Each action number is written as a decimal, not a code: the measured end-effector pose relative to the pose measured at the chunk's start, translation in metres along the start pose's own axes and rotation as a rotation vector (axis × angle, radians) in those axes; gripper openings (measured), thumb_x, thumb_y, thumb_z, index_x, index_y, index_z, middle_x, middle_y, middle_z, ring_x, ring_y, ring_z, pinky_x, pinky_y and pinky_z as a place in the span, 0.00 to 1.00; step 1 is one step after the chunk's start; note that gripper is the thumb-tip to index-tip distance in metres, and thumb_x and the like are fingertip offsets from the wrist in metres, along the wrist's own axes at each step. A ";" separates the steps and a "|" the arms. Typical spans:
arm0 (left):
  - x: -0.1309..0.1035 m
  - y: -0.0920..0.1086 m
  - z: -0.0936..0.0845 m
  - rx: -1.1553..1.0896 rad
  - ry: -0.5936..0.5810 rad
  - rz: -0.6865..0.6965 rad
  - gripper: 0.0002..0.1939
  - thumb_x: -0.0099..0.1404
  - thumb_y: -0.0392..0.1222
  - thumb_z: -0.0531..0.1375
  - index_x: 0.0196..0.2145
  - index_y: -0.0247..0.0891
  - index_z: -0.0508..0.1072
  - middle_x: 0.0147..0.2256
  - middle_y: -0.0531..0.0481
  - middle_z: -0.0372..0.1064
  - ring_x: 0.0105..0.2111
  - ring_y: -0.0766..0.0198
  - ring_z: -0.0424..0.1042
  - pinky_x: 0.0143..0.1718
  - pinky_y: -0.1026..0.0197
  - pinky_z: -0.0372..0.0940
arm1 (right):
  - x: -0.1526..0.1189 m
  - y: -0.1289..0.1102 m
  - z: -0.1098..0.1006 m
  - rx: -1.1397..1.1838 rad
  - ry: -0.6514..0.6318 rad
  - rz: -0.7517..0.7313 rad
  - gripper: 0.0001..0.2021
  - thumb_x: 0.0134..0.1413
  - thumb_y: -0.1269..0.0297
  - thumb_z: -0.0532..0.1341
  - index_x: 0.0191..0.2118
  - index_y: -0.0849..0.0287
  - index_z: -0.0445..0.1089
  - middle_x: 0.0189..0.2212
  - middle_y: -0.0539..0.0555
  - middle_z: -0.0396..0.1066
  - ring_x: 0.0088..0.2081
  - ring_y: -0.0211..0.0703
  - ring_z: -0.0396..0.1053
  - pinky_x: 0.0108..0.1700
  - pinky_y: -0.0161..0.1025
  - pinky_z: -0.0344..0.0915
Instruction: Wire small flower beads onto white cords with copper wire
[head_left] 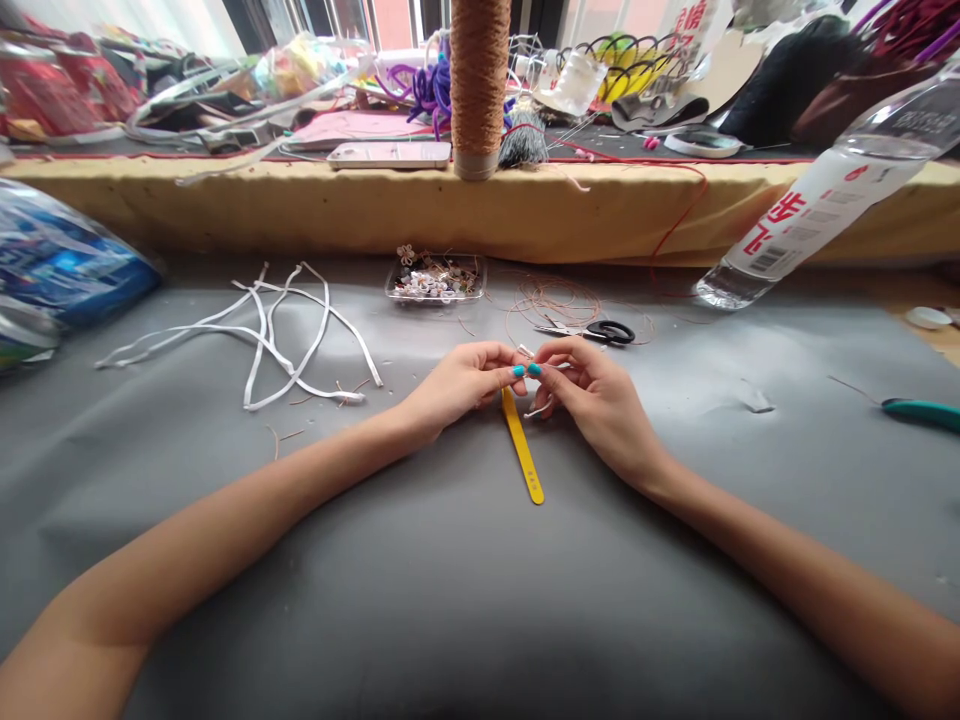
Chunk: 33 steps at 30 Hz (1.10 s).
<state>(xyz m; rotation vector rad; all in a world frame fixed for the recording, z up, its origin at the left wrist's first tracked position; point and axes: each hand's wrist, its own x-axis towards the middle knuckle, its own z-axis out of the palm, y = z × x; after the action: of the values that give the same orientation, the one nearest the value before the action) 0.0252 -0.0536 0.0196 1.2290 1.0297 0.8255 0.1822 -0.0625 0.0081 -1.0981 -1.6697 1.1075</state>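
My left hand (480, 378) and my right hand (585, 385) meet at the middle of the grey table, thumbs nearly tip to tip. Both are closed in a pinch around a small white piece (526, 351), mostly hidden by the fingers. A thin white end (537, 411) pokes out below my right fingers. From beneath my left fingertips a flat yellow strip (521, 445) with small holes near its rounded end slants down; whether it is held cannot be made out. Just behind my hands lie black-handled scissors (611, 332).
A clear tray (437, 298) of beads stands behind my hands, with coiled thin cord (559, 298) beside it. White cords (262, 335) lie left. At right are a tilted water bottle (802, 220) and a green-handled tool (922, 411). A cord spool (480, 90) stands on the cluttered ledge (300, 210).
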 end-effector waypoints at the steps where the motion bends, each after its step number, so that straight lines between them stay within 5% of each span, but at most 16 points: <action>1: 0.000 0.000 0.000 0.012 -0.007 0.001 0.05 0.57 0.35 0.56 0.32 0.31 0.68 0.22 0.54 0.65 0.14 0.79 0.49 0.15 0.71 0.43 | 0.000 -0.001 0.000 0.001 0.007 0.007 0.08 0.52 0.59 0.56 0.33 0.57 0.61 0.25 0.47 0.64 0.23 0.33 0.66 0.26 0.32 0.65; 6: 0.002 -0.002 0.000 0.062 -0.029 -0.008 0.07 0.57 0.34 0.55 0.35 0.30 0.68 0.23 0.54 0.66 0.15 0.78 0.51 0.17 0.71 0.47 | 0.003 0.000 0.001 0.048 0.010 0.069 0.08 0.53 0.59 0.54 0.32 0.57 0.57 0.24 0.47 0.65 0.22 0.32 0.66 0.24 0.31 0.64; 12: 0.003 -0.010 -0.002 0.233 -0.047 0.136 0.09 0.57 0.33 0.53 0.36 0.32 0.68 0.32 0.50 0.69 0.29 0.69 0.68 0.32 0.66 0.62 | 0.009 0.005 -0.004 0.107 0.025 0.115 0.11 0.53 0.55 0.53 0.32 0.56 0.53 0.24 0.47 0.66 0.19 0.33 0.66 0.18 0.30 0.61; 17: 0.000 -0.010 -0.005 0.530 -0.002 0.208 0.11 0.59 0.34 0.52 0.41 0.34 0.67 0.29 0.51 0.70 0.32 0.66 0.70 0.35 0.64 0.63 | 0.013 0.003 -0.015 -0.211 0.060 0.043 0.08 0.55 0.59 0.52 0.32 0.57 0.54 0.33 0.52 0.69 0.17 0.32 0.65 0.21 0.33 0.60; 24: -0.001 -0.003 -0.007 0.767 -0.024 0.270 0.12 0.59 0.33 0.52 0.39 0.35 0.72 0.33 0.50 0.73 0.32 0.66 0.71 0.36 0.66 0.63 | 0.018 -0.002 -0.027 -0.587 0.147 -0.081 0.03 0.53 0.67 0.54 0.30 0.58 0.59 0.27 0.52 0.70 0.23 0.36 0.62 0.28 0.36 0.56; 33: 0.000 -0.012 -0.009 1.117 0.032 0.499 0.13 0.62 0.34 0.49 0.38 0.36 0.72 0.35 0.49 0.73 0.32 0.65 0.70 0.34 0.65 0.62 | 0.018 -0.005 -0.021 0.355 -0.045 0.264 0.12 0.47 0.59 0.61 0.29 0.59 0.56 0.31 0.52 0.69 0.17 0.27 0.56 0.17 0.30 0.47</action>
<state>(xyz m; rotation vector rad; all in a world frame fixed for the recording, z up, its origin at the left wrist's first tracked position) 0.0164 -0.0524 0.0079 2.4953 1.2708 0.6151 0.1959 -0.0421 0.0216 -1.0843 -1.3170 1.5398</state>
